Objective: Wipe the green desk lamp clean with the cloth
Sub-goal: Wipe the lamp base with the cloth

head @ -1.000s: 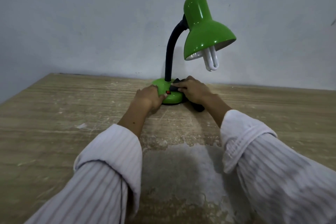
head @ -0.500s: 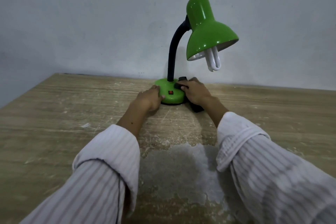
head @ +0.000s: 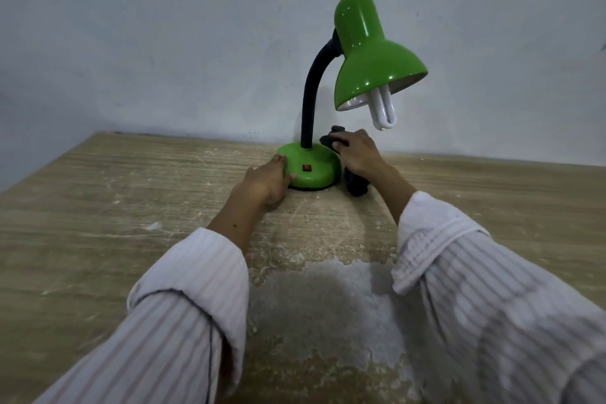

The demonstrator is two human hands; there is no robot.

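Observation:
The green desk lamp [head: 367, 52] stands at the back of the wooden table, with a black bendy neck, a round green base [head: 314, 165] with a red switch, and a white bulb under the shade. My left hand [head: 267, 179] presses against the base's left front edge, fingers curled on it. My right hand [head: 359, 152] grips a dark cloth [head: 355, 185] at the right rear of the base; part of the cloth bunches by the neck and part hangs under the wrist.
The worn wooden table [head: 114, 207] has a grey patch [head: 328, 305] where the surface has peeled, near me. A pale wall [head: 164, 43] rises right behind the lamp. The table's left edge runs diagonally at the far left.
My right hand has slid with the cloth from the front top of the base around to its right rear side, uncovering the red switch. My left hand stayed on the base's left edge.

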